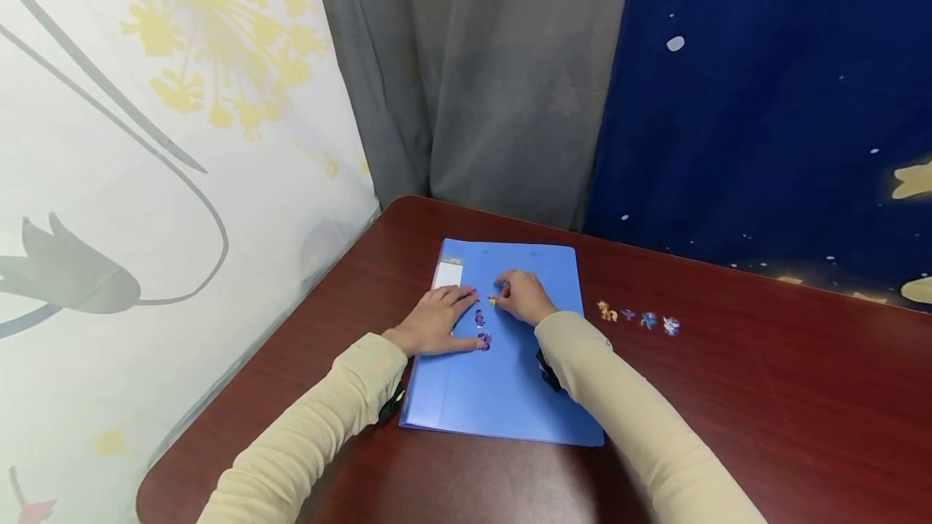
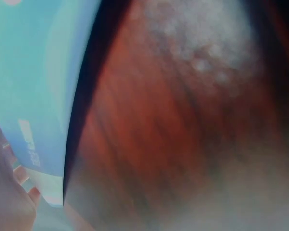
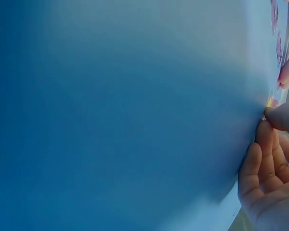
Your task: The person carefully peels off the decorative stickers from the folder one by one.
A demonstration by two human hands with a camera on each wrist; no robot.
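A blue folder [image 1: 502, 403] lies on the table under both hands. My left hand [image 1: 433, 322] rests on its left part with fingers spread, the thumb tip at a purple pony sticker [image 1: 485, 340]. Another purple sticker [image 1: 479, 319] sits between thumb and fingers. My right hand [image 1: 527, 296] pinches the edge of a small yellow-orange sticker [image 1: 492, 300] at the folder's surface. In the right wrist view, thumb and forefinger meet beside that yellow bit [image 3: 269, 102]; its rest is hidden. Fingers of the left hand [image 2: 20, 175] show at the folder's edge in the left wrist view.
Right of the folder, on the dark red table [image 1: 764, 395], lie an orange pony sticker [image 1: 607, 311], a small purple one [image 1: 629, 314], a blue one [image 1: 648, 320] and a white-purple one [image 1: 671, 326]. Grey [image 1: 510, 103] and navy curtains [image 1: 728, 144] hang behind.
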